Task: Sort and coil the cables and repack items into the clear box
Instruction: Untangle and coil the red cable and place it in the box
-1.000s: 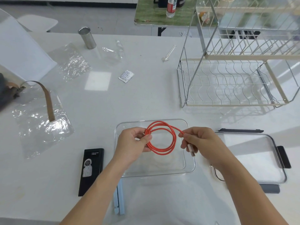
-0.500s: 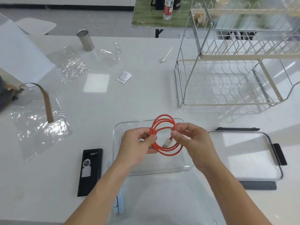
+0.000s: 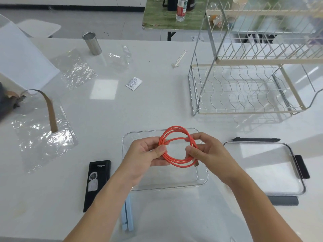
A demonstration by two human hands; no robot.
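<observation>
One white table (image 3: 157, 105) filled the frame, its near edge cut off at the bottom and its far edge running across the upper part. One two-tier wire dish rack (image 3: 244, 88) stood at the upper right, well apart from the hands. One clear box (image 3: 202, 180) sat open at lower center, with bare table in front of it and on toward the rack; its single lid (image 3: 265, 168), edged with dark clips, lay just beside it at lower right. Three sheets of clear plastic wrap were spread at the left: one large (image 3: 40, 142) with a tan strap (image 3: 51, 112) arching onto it, one (image 3: 75, 70) higher up, one small (image 3: 120, 56) near a single steel cup (image 3: 92, 43). One black flat package (image 3: 97, 186) lay left of the box, and one pale blue item (image 3: 128, 217) lay under the left forearm, partly hidden. Above the box, two hands held one coiled orange cable (image 3: 176, 145): the left hand (image 3: 145, 158) pinched the coil's left side between thumb and fingers, the right hand (image 3: 208, 152) curled round its right side, a plug end showing at the lower right of the loop. One small white sachet (image 3: 134, 83) and one thin white stick (image 3: 179, 58) lay at upper center, clear of the hands.
</observation>
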